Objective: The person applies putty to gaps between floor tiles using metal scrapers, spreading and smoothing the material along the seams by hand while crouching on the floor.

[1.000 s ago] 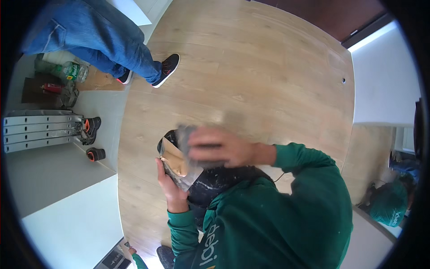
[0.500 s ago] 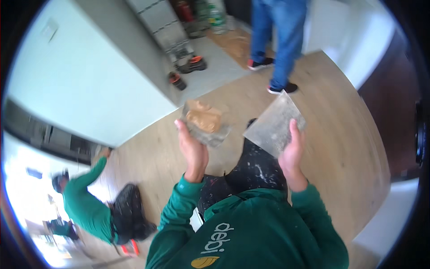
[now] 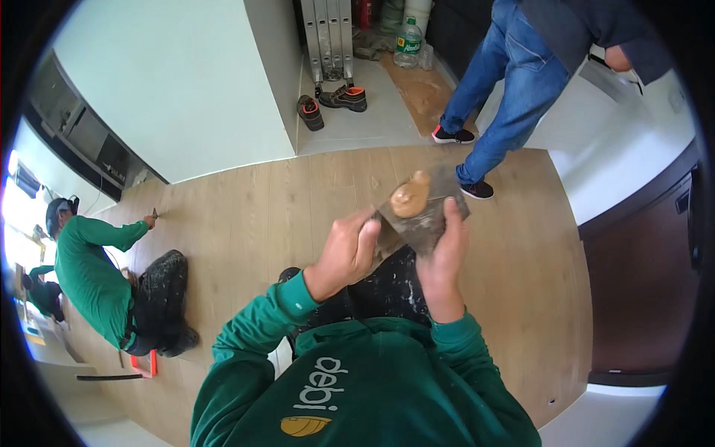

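Observation:
My left hand (image 3: 346,252) is closed on the edge of a thin grey flat plate (image 3: 389,237), the thumb on top. Opposite it, my right hand (image 3: 445,257) grips a second grey plate (image 3: 432,237), thumb along its face. The two plates come together in front of me and overlap. A lump of tan paste (image 3: 410,197) sits at their far side; motion blur hides which plate bears it. Below the plates are my dark, paint-spotted trousers (image 3: 387,290).
A person in jeans (image 3: 514,104) stands ahead on the right. Left, a co-worker in green (image 3: 97,253) kneels on the wood floor (image 3: 246,223), near a red tray (image 3: 154,363). Shoes (image 3: 344,98), a ladder (image 3: 328,41) and a bottle (image 3: 408,45) stand beyond; a brown door (image 3: 640,298) is right.
My hands have come together, bringing the two separate plates into overlap. The paste lump looks more gathered. My view has turned, and the kneeling co-worker's arm has moved.

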`<action>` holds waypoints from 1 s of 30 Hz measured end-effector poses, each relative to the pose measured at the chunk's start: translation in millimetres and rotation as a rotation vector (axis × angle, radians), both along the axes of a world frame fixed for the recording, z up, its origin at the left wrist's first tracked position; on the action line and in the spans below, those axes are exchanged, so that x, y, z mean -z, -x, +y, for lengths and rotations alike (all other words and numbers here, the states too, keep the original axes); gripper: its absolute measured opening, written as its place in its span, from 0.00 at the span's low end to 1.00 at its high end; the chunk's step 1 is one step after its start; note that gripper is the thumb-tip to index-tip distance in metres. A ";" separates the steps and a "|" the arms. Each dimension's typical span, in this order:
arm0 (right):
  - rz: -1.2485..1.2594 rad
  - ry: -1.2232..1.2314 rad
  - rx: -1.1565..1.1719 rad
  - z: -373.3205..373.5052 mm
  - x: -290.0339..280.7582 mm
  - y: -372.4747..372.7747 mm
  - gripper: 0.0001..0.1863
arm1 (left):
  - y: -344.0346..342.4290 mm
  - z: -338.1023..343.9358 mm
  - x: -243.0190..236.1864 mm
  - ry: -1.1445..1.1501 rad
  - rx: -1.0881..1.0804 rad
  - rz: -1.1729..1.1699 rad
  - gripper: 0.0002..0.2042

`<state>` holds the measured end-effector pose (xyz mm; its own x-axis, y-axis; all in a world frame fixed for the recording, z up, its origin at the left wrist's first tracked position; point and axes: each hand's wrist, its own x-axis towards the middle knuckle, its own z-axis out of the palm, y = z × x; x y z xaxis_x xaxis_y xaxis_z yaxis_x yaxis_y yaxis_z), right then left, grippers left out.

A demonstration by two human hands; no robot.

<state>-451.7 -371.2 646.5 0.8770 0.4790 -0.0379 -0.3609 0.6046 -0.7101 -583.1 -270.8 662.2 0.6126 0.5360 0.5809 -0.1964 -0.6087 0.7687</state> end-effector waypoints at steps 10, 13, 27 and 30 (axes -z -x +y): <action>-1.497 -0.355 -0.323 -16.5 -56.9 -41.8 0.14 | -6.6 18.5 -0.9 1.636 0.596 -0.257 0.32; -1.987 -0.273 -0.305 -18.6 -72.4 -24.4 0.13 | 3.0 14.6 -9.3 1.744 0.820 -0.283 0.30; -1.124 0.421 -0.293 5.3 -72.7 -68.0 0.14 | 25.1 26.4 17.5 0.740 -0.172 -0.411 0.29; -0.072 0.237 -0.862 -7.0 -101.9 -40.6 0.16 | 35.1 49.7 66.9 -0.076 -0.488 -0.435 0.25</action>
<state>-411.1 -378.2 748.3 0.2199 0.9592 -0.1779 -0.5716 -0.0211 -0.8202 -618.3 -221.1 595.3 0.0106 0.6402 0.7682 -0.1670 -0.7563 0.6326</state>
